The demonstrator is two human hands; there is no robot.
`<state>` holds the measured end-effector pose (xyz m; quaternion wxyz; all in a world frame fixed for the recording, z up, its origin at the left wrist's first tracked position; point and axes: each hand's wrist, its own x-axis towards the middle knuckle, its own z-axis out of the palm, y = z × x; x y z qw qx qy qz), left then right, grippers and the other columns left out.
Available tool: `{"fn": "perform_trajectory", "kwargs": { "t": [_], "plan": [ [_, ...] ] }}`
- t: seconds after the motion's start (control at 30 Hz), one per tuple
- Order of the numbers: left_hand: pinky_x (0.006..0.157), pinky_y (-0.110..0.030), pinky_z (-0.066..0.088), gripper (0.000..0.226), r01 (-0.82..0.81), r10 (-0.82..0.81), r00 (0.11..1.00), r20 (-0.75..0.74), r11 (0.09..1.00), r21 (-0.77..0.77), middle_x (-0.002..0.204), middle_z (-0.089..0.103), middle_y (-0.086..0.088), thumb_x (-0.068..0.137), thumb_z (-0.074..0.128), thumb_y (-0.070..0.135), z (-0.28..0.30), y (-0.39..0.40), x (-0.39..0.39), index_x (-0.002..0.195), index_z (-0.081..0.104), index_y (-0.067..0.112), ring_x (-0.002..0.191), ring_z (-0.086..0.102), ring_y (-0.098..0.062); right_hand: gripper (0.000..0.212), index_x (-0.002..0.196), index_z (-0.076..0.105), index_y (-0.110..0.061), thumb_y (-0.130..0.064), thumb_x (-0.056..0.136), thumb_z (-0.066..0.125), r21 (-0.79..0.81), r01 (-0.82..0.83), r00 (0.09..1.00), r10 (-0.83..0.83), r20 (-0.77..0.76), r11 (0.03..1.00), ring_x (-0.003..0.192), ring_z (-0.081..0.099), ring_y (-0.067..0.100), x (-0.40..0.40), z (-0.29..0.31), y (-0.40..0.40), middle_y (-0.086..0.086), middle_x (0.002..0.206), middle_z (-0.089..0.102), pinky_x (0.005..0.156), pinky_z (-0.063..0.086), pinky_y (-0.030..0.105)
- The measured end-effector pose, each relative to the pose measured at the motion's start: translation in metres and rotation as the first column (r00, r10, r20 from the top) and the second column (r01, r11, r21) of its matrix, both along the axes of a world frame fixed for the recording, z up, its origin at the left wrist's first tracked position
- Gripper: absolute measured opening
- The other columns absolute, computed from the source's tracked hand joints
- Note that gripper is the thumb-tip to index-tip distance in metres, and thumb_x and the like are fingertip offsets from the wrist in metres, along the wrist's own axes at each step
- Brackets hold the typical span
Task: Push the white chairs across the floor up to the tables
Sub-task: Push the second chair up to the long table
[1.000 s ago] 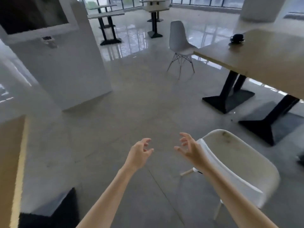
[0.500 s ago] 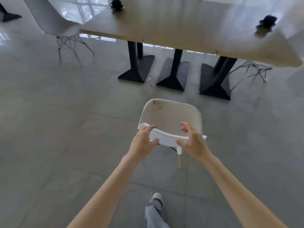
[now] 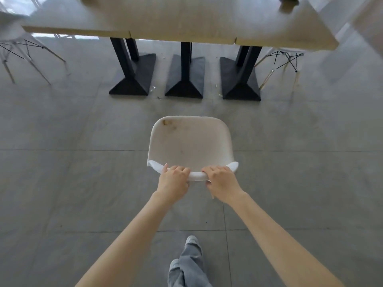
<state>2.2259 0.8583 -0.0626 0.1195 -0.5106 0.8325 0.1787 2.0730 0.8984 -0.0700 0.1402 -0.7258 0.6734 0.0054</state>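
A white chair [image 3: 191, 143] with a stained seat stands on the grey floor in front of me, its seat facing the long wooden table [image 3: 176, 19]. My left hand [image 3: 173, 181] and my right hand [image 3: 221, 183] both grip the top edge of its backrest, side by side. The chair is a short stretch of floor away from the table's black pedestal bases [image 3: 184, 79]. Its legs are mostly hidden under the seat.
Another white chair [image 3: 14, 36] stands at the table's left end, and wire legs of a third [image 3: 284, 59] show under the right end. A dark object [image 3: 289, 0] sits on the table's far right. My foot [image 3: 191, 243] steps forward below.
My open hands reached the chair's backrest and closed firmly over it. I turned to face the table squarely, and the table now looks nearer.
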Motion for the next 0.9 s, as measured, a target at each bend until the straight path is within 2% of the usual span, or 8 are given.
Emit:
{"fn": "perform_trajectory", "kwargs": {
  "t": [0.1, 0.17, 0.23, 0.3, 0.37, 0.47, 0.6, 0.9],
  "plan": [
    [0.095, -0.035, 0.039, 0.026, 0.069, -0.065, 0.996, 0.063, 0.995, -0.077, 0.114, 0.066, -0.004, 0.086, 0.045, 0.007, -0.004, -0.012, -0.002, 0.107, 0.056, 0.015, 0.109, 0.058, -0.028, 0.030, 0.113, 0.057, -0.012, -0.006, 0.084, 0.048, 0.002, -0.024, 0.998, 0.024, -0.057, 1.000, 0.100, 0.060, 0.029, 0.004, -0.007, -0.009, 0.007, 0.109, 0.067, 0.087, 0.040, 0.035],
    [0.074, -0.033, 0.037, 0.026, 0.111, -0.103, 0.991, 0.085, 0.989, -0.096, 0.106, 0.069, -0.006, 0.083, 0.045, 0.003, -0.006, -0.019, -0.003, 0.103, 0.058, 0.013, 0.101, 0.062, -0.029, 0.028, 0.100, 0.063, -0.012, -0.002, 0.075, 0.058, -0.019, -0.054, 0.995, 0.052, -0.089, 0.998, 0.085, 0.065, 0.028, 0.003, -0.007, -0.015, 0.008, 0.093, 0.071, 0.075, 0.046, 0.033],
    [0.070, -0.032, 0.035, 0.027, 0.128, -0.121, 0.990, 0.071, 0.987, -0.101, 0.101, 0.070, -0.009, 0.083, 0.045, 0.002, -0.009, -0.023, -0.003, 0.101, 0.061, 0.013, 0.097, 0.063, -0.031, 0.033, 0.068, 0.066, -0.015, -0.002, 0.041, 0.078, -0.025, -0.092, 0.988, 0.088, -0.124, 0.995, 0.047, 0.062, 0.022, 0.004, -0.007, -0.020, 0.001, 0.055, 0.066, 0.047, 0.045, 0.022],
    [0.074, -0.032, 0.041, 0.028, 0.131, -0.133, 0.991, -0.004, 0.983, -0.126, 0.096, 0.071, -0.010, 0.082, 0.046, 0.003, -0.015, -0.025, -0.001, 0.099, 0.065, 0.013, 0.095, 0.063, -0.031, 0.042, 0.049, 0.060, -0.019, -0.002, 0.015, 0.078, -0.071, -0.098, 0.985, 0.087, -0.147, 0.993, 0.027, 0.050, 0.017, 0.003, -0.008, -0.021, -0.004, 0.035, 0.054, 0.035, 0.034, 0.013],
    [0.075, -0.031, 0.045, 0.028, 0.131, -0.145, 0.985, -0.088, 0.980, -0.147, 0.090, 0.072, -0.010, 0.079, 0.049, 0.002, -0.020, -0.028, 0.001, 0.096, 0.068, 0.014, 0.091, 0.065, -0.031, 0.042, 0.047, 0.058, -0.020, -0.003, 0.013, 0.076, -0.059, -0.092, 0.985, 0.082, -0.154, 0.994, 0.026, 0.049, 0.015, 0.002, -0.012, -0.022, -0.005, 0.033, 0.052, 0.035, 0.027, 0.012],
    [0.066, -0.031, 0.039, 0.031, 0.156, -0.161, 0.986, -0.033, 0.981, -0.116, 0.094, 0.072, -0.007, 0.083, 0.045, 0.005, -0.019, -0.032, 0.000, 0.103, 0.064, 0.019, 0.089, 0.066, -0.031, 0.038, 0.046, 0.057, -0.021, -0.005, 0.018, 0.076, -0.040, -0.098, 0.983, 0.090, -0.162, 0.994, 0.025, 0.046, 0.014, 0.001, -0.012, -0.026, -0.005, 0.032, 0.050, 0.042, 0.017, 0.015],
    [0.065, -0.030, 0.036, 0.034, 0.162, -0.160, 0.987, 0.026, 0.981, -0.105, 0.098, 0.072, -0.006, 0.085, 0.041, 0.006, -0.018, -0.041, -0.005, 0.108, 0.061, 0.021, 0.090, 0.065, -0.031, 0.037, 0.046, 0.056, -0.021, -0.005, 0.021, 0.078, -0.053, -0.107, 0.983, 0.098, -0.157, 0.993, 0.025, 0.037, 0.014, -0.004, -0.016, -0.038, -0.005, 0.032, 0.048, 0.042, 0.016, 0.015],
    [0.062, -0.029, 0.031, 0.034, 0.103, -0.101, 0.995, 0.024, 0.990, -0.098, 0.092, 0.072, -0.007, 0.081, 0.043, 0.004, -0.016, -0.093, -0.028, 0.102, 0.064, 0.022, 0.087, 0.065, -0.031, 0.039, 0.042, 0.055, -0.023, -0.011, 0.016, 0.081, -0.068, -0.093, 0.986, 0.083, -0.144, 0.993, 0.025, 0.047, 0.012, -0.027, -0.015, -0.094, -0.006, 0.031, 0.050, 0.039, 0.016, 0.014]
  ]
}}
